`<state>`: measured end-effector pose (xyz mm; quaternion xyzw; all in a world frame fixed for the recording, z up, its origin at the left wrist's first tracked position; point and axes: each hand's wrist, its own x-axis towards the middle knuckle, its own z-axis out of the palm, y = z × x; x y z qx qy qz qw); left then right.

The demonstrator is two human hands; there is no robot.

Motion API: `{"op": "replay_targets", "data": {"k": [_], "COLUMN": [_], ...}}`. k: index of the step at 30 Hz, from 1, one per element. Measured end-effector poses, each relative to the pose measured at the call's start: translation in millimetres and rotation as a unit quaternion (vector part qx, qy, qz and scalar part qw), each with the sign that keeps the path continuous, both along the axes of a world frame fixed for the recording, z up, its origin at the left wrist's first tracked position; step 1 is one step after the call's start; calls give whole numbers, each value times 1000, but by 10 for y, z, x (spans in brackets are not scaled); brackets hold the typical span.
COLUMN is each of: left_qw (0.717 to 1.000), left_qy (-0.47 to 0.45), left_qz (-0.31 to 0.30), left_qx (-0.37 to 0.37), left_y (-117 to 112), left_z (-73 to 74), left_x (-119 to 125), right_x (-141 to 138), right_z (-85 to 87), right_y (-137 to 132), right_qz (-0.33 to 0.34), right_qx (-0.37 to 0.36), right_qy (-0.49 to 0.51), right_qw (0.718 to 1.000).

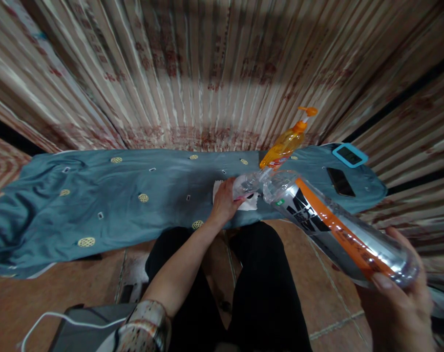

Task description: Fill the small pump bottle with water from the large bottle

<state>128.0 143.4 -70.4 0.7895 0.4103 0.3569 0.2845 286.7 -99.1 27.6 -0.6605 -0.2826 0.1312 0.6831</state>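
Observation:
My right hand (405, 288) grips the base of a large clear bottle (331, 225) with a silver, orange and black label. The bottle is tilted, its neck down and to the left. Its mouth meets the top of a small clear bottle (243, 185); whether they touch, I cannot tell. My left hand (225, 200) is closed round the small bottle, which leans to the right. Under it lies a white tissue (250, 203). Just behind stands an orange pump bottle (284, 144) with yellow-orange liquid.
A teal patterned cloth (170, 195) covers the long narrow table. To the right lie a dark phone (340, 182) and a blue-framed device (349, 155). Pleated curtains (207, 73) hang behind. A white cable (78, 321) runs over a grey box-like thing (90, 332) at lower left.

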Motion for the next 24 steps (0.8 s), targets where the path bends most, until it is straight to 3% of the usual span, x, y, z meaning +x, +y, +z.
{"op": "replay_targets", "data": {"k": [11, 19, 24], "left_qw": [1000, 1000, 999], "left_qy": [-4, 2, -3], "left_qz": [7, 8, 9], "left_qx": [2, -22, -34], "left_y": [13, 8, -4], "left_z": [-56, -2, 28], "left_x": [23, -1, -15], "right_x": [25, -69, -27], "right_z": [-9, 56, 2], "right_y": [-23, 28, 35], "right_qz": [-4, -9, -20], "right_qx": [-3, -23, -23], "right_qy": [13, 28, 22], "right_qw": [1000, 999, 999]}}
